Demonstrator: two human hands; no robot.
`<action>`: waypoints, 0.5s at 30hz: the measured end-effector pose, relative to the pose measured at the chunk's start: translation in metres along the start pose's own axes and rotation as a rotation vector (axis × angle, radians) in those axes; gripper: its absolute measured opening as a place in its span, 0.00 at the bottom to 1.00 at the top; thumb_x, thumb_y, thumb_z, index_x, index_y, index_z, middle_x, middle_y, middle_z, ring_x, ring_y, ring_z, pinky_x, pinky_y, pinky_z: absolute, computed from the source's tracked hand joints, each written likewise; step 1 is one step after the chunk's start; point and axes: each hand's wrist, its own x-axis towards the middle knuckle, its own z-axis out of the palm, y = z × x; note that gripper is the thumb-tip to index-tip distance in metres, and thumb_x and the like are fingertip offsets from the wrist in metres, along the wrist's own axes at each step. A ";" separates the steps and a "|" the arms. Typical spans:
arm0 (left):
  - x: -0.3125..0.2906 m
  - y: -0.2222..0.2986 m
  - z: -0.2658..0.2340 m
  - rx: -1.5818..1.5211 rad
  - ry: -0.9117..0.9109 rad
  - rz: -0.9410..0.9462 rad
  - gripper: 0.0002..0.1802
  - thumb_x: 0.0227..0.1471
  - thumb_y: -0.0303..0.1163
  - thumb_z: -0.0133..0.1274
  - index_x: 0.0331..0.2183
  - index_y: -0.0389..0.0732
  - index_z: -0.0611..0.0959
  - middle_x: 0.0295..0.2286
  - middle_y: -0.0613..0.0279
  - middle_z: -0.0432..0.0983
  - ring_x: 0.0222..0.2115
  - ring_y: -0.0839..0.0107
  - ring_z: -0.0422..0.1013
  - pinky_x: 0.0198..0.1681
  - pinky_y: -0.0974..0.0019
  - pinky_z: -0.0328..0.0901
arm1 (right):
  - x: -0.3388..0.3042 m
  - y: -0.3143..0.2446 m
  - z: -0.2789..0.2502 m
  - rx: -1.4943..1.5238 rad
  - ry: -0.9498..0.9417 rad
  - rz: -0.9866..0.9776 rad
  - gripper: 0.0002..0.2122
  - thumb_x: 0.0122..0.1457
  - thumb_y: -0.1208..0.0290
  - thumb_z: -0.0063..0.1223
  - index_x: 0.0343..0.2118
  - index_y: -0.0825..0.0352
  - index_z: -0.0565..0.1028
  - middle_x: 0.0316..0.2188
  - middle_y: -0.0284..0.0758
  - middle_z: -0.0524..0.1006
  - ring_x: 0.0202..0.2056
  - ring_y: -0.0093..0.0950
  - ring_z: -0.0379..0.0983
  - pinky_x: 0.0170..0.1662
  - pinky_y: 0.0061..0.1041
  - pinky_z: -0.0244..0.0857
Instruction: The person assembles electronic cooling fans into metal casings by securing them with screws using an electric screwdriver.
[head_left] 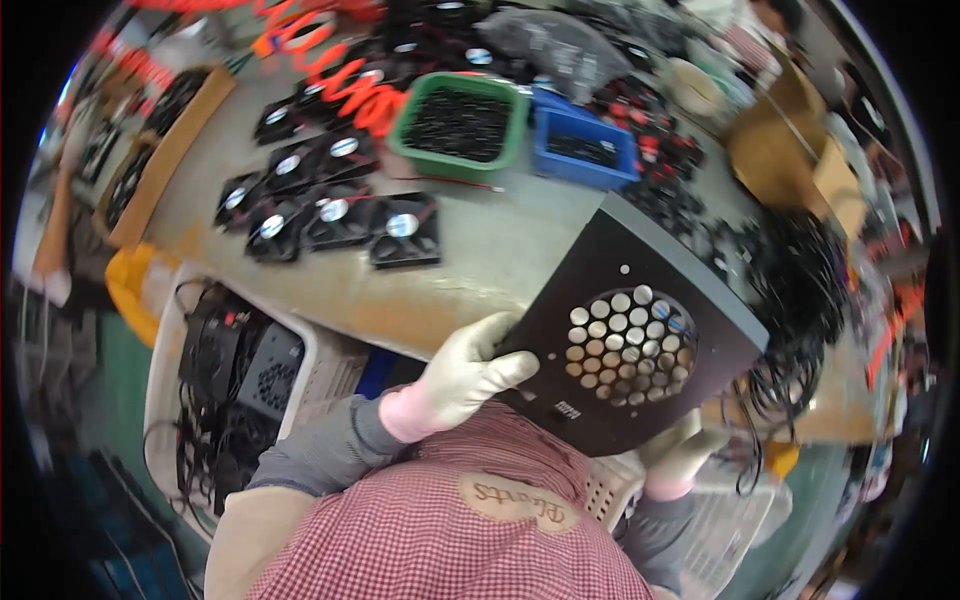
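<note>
My left grip (pixel 458 375) clasps a black case (pixel 628 332) over the near edge of the worktop (pixel 490 250); I cannot tell whether my right grip (pixel 684 456) grasps it. Case in hand, fans (pixel 405 235) loose: work looks unfinished.

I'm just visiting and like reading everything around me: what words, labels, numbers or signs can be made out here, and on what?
Oval patch on the checked apron: cursive lettering, large enough to read; wording not copied here.
Black panel in the left hand: small white print, too blurred to read.
Black fans: any print on their round labels is too small to read.
</note>
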 end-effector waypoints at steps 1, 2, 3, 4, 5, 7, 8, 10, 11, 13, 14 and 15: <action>-0.003 0.000 -0.004 -0.003 0.052 0.022 0.29 0.54 0.37 0.58 0.50 0.31 0.69 0.42 0.62 0.72 0.40 0.76 0.68 0.44 0.71 0.66 | -0.015 0.021 -0.018 -0.102 0.242 0.351 0.37 0.59 0.47 0.49 0.62 0.70 0.54 0.59 0.37 0.62 0.61 0.33 0.56 0.63 0.35 0.50; -0.002 -0.006 -0.006 0.003 0.095 0.033 0.29 0.54 0.37 0.57 0.52 0.30 0.67 0.43 0.60 0.71 0.41 0.76 0.68 0.45 0.71 0.65 | -0.008 0.033 -0.005 -0.091 0.212 0.377 0.37 0.59 0.47 0.49 0.62 0.70 0.54 0.59 0.37 0.62 0.61 0.33 0.56 0.63 0.35 0.50; -0.002 -0.018 -0.010 0.029 0.145 0.045 0.28 0.55 0.35 0.57 0.52 0.30 0.67 0.44 0.59 0.71 0.44 0.75 0.67 0.47 0.71 0.64 | -0.004 0.050 0.014 -0.191 0.314 0.200 0.31 0.62 0.53 0.47 0.61 0.69 0.56 0.56 0.37 0.65 0.57 0.32 0.61 0.60 0.34 0.55; -0.002 -0.020 -0.010 -0.005 0.134 0.067 0.27 0.55 0.36 0.55 0.51 0.31 0.68 0.43 0.59 0.72 0.44 0.75 0.67 0.48 0.69 0.64 | 0.000 0.060 0.025 -0.295 0.419 0.019 0.25 0.65 0.59 0.44 0.59 0.69 0.59 0.54 0.38 0.67 0.54 0.30 0.65 0.57 0.33 0.59; -0.004 -0.017 -0.016 0.179 0.059 0.052 0.26 0.55 0.37 0.55 0.51 0.32 0.70 0.43 0.58 0.73 0.44 0.71 0.68 0.49 0.67 0.64 | 0.005 0.065 0.016 -0.249 0.440 0.021 0.24 0.66 0.59 0.42 0.59 0.68 0.60 0.53 0.37 0.69 0.53 0.30 0.66 0.57 0.33 0.61; -0.012 -0.008 -0.038 0.976 -0.014 0.289 0.24 0.54 0.44 0.55 0.47 0.38 0.75 0.40 0.56 0.74 0.41 0.61 0.71 0.47 0.60 0.65 | 0.007 0.060 0.002 -0.174 0.552 0.089 0.23 0.65 0.57 0.42 0.58 0.66 0.62 0.53 0.36 0.69 0.52 0.30 0.67 0.56 0.34 0.61; -0.010 -0.006 -0.052 1.389 0.123 0.634 0.20 0.51 0.43 0.55 0.43 0.42 0.78 0.35 0.56 0.75 0.37 0.57 0.72 0.42 0.59 0.67 | 0.007 0.060 -0.006 -0.087 0.581 0.092 0.23 0.65 0.56 0.42 0.57 0.66 0.63 0.53 0.36 0.69 0.52 0.31 0.67 0.56 0.34 0.61; -0.010 0.015 -0.090 1.899 0.385 0.626 0.14 0.44 0.37 0.55 0.37 0.48 0.80 0.30 0.61 0.74 0.33 0.62 0.71 0.36 0.61 0.66 | 0.005 0.058 -0.021 0.035 0.603 0.134 0.24 0.64 0.53 0.44 0.56 0.64 0.65 0.52 0.34 0.70 0.51 0.31 0.68 0.56 0.34 0.61; -0.011 0.022 -0.108 1.890 0.575 0.683 0.14 0.43 0.36 0.56 0.36 0.48 0.80 0.33 0.62 0.74 0.36 0.62 0.70 0.39 0.59 0.64 | 0.008 0.058 -0.020 0.084 0.643 0.145 0.24 0.63 0.52 0.45 0.56 0.65 0.66 0.49 0.34 0.73 0.47 0.29 0.70 0.52 0.33 0.63; -0.005 0.037 -0.128 1.937 0.722 0.607 0.13 0.41 0.32 0.57 0.35 0.45 0.80 0.40 0.62 0.71 0.42 0.59 0.66 0.42 0.58 0.62 | 0.011 0.060 -0.023 0.130 0.695 0.160 0.25 0.63 0.51 0.46 0.56 0.65 0.66 0.45 0.33 0.75 0.42 0.28 0.72 0.49 0.31 0.65; -0.002 0.038 -0.135 1.968 0.683 0.610 0.11 0.40 0.32 0.58 0.31 0.44 0.79 0.37 0.61 0.71 0.39 0.60 0.67 0.41 0.58 0.62 | 0.011 0.060 -0.030 0.195 0.588 0.195 0.24 0.62 0.51 0.47 0.54 0.65 0.68 0.38 0.31 0.76 0.36 0.25 0.71 0.44 0.29 0.66; -0.002 0.037 -0.132 1.922 0.590 0.536 0.11 0.38 0.31 0.58 0.29 0.43 0.79 0.35 0.58 0.71 0.37 0.56 0.67 0.39 0.56 0.63 | 0.011 0.061 -0.033 0.259 0.483 0.227 0.23 0.62 0.52 0.48 0.52 0.66 0.69 0.32 0.30 0.77 0.30 0.22 0.71 0.40 0.26 0.66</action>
